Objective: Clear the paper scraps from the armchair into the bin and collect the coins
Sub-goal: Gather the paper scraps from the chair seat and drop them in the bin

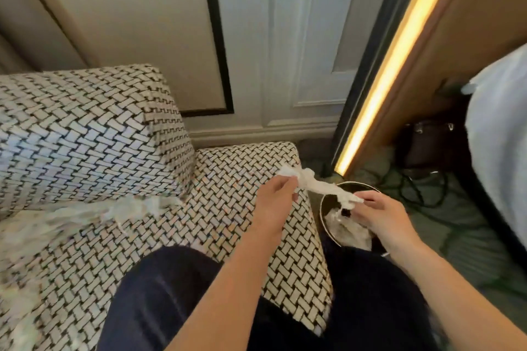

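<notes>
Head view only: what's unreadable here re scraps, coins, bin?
Coins: none discernible; armchair seat blurred, partly hidden by the person's leg.
Scraps on seat: motion-smeared, cut off by the left edge; count unknowable.
Bin: right hand and forearm cover much of its inside; fill level unclear.
Paper strip, held by left hand and right hand: its lower end blends into paper in the bin.

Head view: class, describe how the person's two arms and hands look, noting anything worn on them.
Both the left hand and the right hand are bare: no gloves, and no rings or watch that this slightly blurred view shows. The left forearm and the right forearm are bare too, with no sleeve in sight.
</notes>
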Demonstrator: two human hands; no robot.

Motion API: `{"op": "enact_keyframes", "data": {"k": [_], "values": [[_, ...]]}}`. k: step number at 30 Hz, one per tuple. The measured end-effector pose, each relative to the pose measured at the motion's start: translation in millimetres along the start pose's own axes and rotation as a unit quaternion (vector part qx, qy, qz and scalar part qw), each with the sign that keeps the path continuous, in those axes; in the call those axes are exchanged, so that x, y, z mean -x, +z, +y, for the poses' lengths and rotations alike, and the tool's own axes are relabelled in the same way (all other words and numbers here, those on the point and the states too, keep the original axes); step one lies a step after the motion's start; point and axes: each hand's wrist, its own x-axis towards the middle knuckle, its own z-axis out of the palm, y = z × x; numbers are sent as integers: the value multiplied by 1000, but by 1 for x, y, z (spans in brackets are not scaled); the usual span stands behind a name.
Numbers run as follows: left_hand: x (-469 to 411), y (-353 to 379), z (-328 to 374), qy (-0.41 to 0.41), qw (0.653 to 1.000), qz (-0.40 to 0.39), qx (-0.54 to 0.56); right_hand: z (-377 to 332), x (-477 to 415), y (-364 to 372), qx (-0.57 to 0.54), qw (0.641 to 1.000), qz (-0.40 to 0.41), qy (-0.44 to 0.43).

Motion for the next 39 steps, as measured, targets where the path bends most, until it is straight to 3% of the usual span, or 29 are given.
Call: {"op": "enact_keyframes", "data": {"k": [4,8,13,18,28,34,39], "values": [[-26,52,-11,-22,997,-56,-50,39,-31,-28,-47,995,57,60],[-42,93,-25,-54,977,-171,-112,77,-61,-44,-107,981,107,122],[-51,111,-37,-74,963,-227,-128,100,-84,-46,-222,950,114,189],[-60,102,-45,-52,967,-214,-130,100,-96,-41,-296,927,60,221],[-36,79,-24,-34,978,-182,-97,48,-75,-33,-301,935,8,187],[1,36,5,-23,989,-149,4,2,-42,-23,-241,962,-41,118],[42,-19,23,35,992,-99,71,-54,4,13,-188,978,-83,42]]}}
